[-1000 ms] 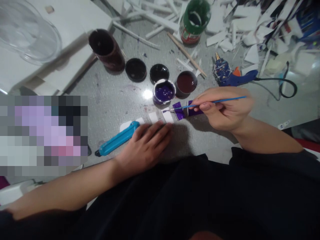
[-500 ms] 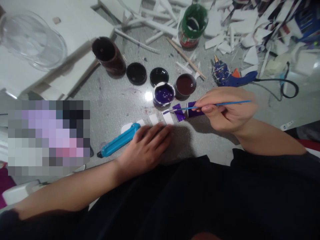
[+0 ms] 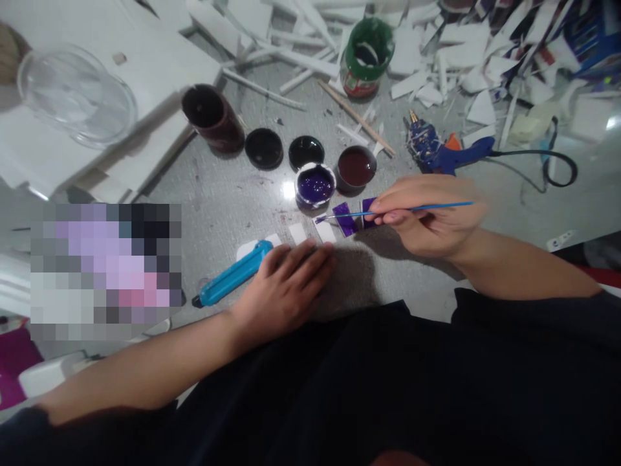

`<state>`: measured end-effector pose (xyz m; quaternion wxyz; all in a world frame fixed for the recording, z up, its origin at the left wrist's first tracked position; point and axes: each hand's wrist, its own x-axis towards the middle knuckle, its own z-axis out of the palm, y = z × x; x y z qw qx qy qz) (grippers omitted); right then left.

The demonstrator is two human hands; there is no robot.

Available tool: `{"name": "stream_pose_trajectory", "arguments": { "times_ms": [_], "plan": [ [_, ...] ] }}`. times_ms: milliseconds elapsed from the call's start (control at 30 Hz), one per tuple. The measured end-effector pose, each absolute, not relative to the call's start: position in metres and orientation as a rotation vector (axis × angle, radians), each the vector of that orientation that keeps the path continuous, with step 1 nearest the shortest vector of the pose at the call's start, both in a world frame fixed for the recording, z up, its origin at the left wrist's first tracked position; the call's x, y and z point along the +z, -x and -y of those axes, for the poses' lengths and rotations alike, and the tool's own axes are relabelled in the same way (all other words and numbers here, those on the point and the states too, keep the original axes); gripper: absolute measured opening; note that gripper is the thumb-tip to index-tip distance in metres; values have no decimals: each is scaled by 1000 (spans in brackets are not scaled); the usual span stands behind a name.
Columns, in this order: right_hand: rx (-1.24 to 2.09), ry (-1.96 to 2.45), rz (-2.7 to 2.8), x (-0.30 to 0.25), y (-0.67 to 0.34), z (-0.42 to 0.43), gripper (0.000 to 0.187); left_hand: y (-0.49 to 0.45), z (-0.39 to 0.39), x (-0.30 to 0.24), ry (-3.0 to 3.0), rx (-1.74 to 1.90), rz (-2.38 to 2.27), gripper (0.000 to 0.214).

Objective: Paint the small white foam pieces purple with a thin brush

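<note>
A thin blue-handled paintbrush (image 3: 417,208) is pinched in the fingers of my right hand (image 3: 427,210). Its purple-wet tip touches the far end of a small white strip (image 3: 326,231), where a purple mark shows. My left hand (image 3: 286,281) lies with fingers stretched out on the table, fingertips at the near edge of that strip. A turquoise utility knife (image 3: 236,272) lies against it on the left. Just beyond the strip stands an open jar of purple paint (image 3: 315,186). To the right is a strip painted purple (image 3: 345,220); another purple piece is partly under my right hand.
A cup of dark red liquid (image 3: 356,167), two black lids (image 3: 264,148), a dark brown jar (image 3: 212,116) and a green jar (image 3: 367,55) stand farther back. A blue glue gun (image 3: 436,145) with its cord lies right. White scraps (image 3: 466,58) cover the back.
The brush tip has shifted slightly left and down on the white strip, with my right hand following. My left hand keeps its place. The camera view has shifted a little.
</note>
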<state>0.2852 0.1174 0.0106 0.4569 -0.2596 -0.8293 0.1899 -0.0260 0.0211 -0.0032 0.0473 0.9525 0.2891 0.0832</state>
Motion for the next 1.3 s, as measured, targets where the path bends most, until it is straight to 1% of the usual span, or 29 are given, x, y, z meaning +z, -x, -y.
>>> {"name": "stream_pose_trajectory", "arguments": {
  "times_ms": [167,400,600,733,833,1000,1067,1167,1200,1300],
  "plan": [
    [533,621,2019,5,-283,-117,9,27,-21,-3,-2892,231,-869,55],
    [497,636,2040,6,-284,-117,8,29,-19,-6,-2831,191,-868,63],
    [407,707,2118,8,-289,-116,6,28,-21,-4,-2876,235,-870,56],
    [343,654,2142,12,-290,-118,4,28,-21,-4,-2855,209,-873,58],
    [335,608,2149,13,-289,-120,7,28,-21,-4,-2842,191,-861,60],
    [348,617,2083,12,-289,-120,5,28,-21,-3,-2850,231,-866,55],
    [352,629,2066,11,-290,-119,10,27,-21,-3,-2862,251,-867,53],
    [356,623,2055,12,-290,-118,27,27,-21,-4,-2875,260,-872,53],
    [354,622,2042,13,-291,-118,29,27,-21,-4,-2875,256,-871,53],
    [342,620,2009,14,-292,-117,22,27,-22,-4,-2880,247,-871,53]
  ]
}}
